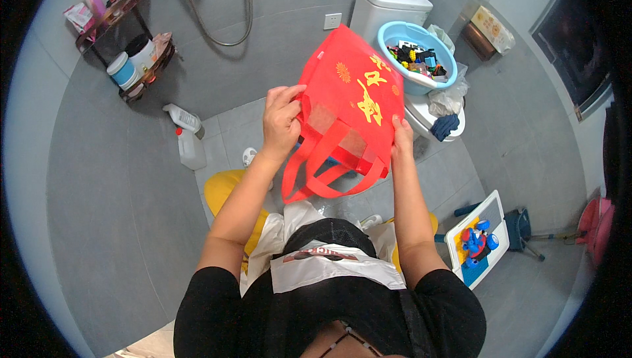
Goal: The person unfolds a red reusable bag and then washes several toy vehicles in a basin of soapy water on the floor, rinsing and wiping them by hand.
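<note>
A red fabric tote bag (340, 81) with yellow printed characters hangs between my two hands in front of me. My left hand (283, 118) grips its left edge near the opening, thumb and fingers closed on the cloth. On the right edge, my right hand (402, 133) pinches the fabric near the rim. The red straps (323, 187) droop toward my body. What the bag holds inside is hidden. Some blue surface shows behind the straps, too little to name.
A light blue plastic basin (385, 44) of toy building pieces sits on the toilet (414, 7). At right, a small table (498, 239) carries a blue and red toy vehicle (477, 244). Plastic jugs (190, 148) stand by the left wall, below a corner shelf (113, 22).
</note>
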Action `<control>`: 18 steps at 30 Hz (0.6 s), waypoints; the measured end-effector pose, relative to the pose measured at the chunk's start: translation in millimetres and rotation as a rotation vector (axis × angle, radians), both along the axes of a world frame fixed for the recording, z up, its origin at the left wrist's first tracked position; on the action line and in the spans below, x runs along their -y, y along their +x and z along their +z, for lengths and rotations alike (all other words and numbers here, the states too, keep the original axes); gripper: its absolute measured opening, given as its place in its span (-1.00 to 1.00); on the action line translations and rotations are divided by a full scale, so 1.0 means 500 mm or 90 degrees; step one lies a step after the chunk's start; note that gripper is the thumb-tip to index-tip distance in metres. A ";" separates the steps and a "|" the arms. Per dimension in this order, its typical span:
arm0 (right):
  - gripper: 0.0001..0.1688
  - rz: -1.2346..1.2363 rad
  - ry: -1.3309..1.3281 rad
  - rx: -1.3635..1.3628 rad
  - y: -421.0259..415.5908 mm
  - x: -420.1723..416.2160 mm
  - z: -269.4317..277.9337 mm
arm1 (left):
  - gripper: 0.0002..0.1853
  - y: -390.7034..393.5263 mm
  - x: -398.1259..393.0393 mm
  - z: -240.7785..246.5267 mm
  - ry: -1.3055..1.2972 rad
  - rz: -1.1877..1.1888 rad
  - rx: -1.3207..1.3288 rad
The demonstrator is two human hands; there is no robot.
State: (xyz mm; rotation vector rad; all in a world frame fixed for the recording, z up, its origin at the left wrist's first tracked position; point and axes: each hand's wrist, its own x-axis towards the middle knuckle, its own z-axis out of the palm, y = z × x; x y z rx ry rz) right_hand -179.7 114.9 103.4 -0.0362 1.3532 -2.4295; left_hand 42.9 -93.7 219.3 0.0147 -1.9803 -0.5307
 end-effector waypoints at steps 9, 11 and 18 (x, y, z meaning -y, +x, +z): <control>-0.74 -0.004 -0.079 -0.062 -0.018 -0.025 0.022 | -0.66 0.013 0.040 -0.046 0.873 -0.512 0.055; -0.74 -0.017 -0.061 -0.094 -0.018 -0.036 0.023 | -0.57 0.036 0.059 -0.024 1.115 -0.872 -0.014; -0.69 -0.003 -0.004 -0.205 -0.025 -0.039 0.030 | -0.23 0.028 0.089 -0.076 1.163 -0.743 0.158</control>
